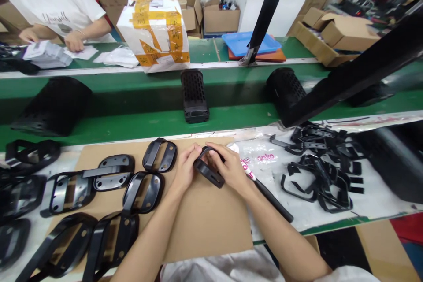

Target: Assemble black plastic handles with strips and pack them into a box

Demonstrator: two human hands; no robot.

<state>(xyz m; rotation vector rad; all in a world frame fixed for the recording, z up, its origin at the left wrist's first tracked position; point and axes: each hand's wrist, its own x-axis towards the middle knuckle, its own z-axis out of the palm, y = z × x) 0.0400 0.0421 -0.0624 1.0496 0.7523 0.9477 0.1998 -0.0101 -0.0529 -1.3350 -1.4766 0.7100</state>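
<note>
Both my hands meet over a brown cardboard sheet point(205, 220) on the bench. My left hand point(185, 168) and my right hand point(228, 168) are closed on one black plastic oval part with a strap point(208, 172), held tilted between them. To the left, several finished black oval parts with straps point(145, 187) lie in rows on the cardboard. A heap of loose black straps point(319, 163) lies on clear plastic wrap to my right. A black rod-like tool point(272, 200) rests by my right wrist.
A green conveyor point(132, 119) runs behind the bench with black perforated housings point(194, 94) on it. A taped white box point(155, 31), blue tray point(251, 43) and cardboard boxes point(346, 31) stand beyond. Another person's hands point(74, 40) handle papers at the far left. A black slanted beam point(357, 70) crosses at right.
</note>
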